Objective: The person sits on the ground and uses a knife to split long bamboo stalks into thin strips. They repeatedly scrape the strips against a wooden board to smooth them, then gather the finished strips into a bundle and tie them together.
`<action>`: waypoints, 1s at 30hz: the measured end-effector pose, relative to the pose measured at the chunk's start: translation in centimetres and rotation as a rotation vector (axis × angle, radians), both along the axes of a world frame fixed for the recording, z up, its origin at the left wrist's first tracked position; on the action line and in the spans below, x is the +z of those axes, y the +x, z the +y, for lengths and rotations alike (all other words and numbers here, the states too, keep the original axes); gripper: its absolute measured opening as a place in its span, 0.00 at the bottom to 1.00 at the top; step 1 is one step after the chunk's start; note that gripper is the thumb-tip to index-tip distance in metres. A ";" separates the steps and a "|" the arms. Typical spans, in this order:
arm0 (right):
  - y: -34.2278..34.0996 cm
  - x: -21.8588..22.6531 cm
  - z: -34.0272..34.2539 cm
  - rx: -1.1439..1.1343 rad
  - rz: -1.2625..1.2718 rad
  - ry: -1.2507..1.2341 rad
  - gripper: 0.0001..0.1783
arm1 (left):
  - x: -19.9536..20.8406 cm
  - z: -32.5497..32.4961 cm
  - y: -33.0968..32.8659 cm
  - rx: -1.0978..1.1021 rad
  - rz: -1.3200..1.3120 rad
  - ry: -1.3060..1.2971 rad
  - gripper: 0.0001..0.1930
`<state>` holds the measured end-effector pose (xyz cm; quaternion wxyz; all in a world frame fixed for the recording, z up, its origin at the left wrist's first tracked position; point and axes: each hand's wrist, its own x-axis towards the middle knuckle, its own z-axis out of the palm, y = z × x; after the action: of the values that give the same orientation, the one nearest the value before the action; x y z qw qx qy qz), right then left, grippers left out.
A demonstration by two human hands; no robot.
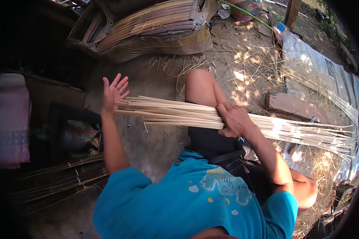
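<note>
Spread wide, the left hand (115, 95) shows me its open palm through the head camera, thumb and fingers apart, right by the left ends of a bundle of bamboo-like strips (171, 110). I cannot tell whether the strip ends touch that palm. Over on the other side, I have the right hand (236, 119) closed on the same bundle from above, about midway along it. The pale, thin strips run across the person's bent leg (204, 84), just below the knee in my view; their left ends are uneven, and their right ends fan out in bright sunlight.

Beyond the right hand I see a rough wooden block (293, 106) lying beside the strips, near a pale sheet (303, 53) spread along the right. Loose straw-like shavings (247, 69) litter the ground between leg and sheet. At the top sits a slatted wooden piece (155, 22) with a worn covering. To my left hangs a pinkish cloth (12, 115), and below it, in shadow, lie darker tied bundles of thin strips (68, 181).
</note>
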<state>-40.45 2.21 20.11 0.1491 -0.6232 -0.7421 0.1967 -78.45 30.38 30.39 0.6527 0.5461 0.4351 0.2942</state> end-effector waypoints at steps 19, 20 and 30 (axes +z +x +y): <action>-5.7 -5.8 -2.7 0.023 0.063 0.216 0.54 | -4.7 -4.0 -5.6 0.180 0.216 0.176 0.49; -4.6 -5.2 -2.8 0.071 0.079 0.234 0.54 | -4.3 -3.6 -6.0 0.176 0.183 0.169 0.49; 0.0 -4.3 -6.5 0.041 -0.146 -0.271 0.38 | -2.1 -5.1 -7.9 0.182 0.024 0.094 0.50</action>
<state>-40.45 -4.32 15.82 0.0050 -0.6349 -0.7302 0.2523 -86.31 25.26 28.32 0.5917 0.5377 0.4765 0.3658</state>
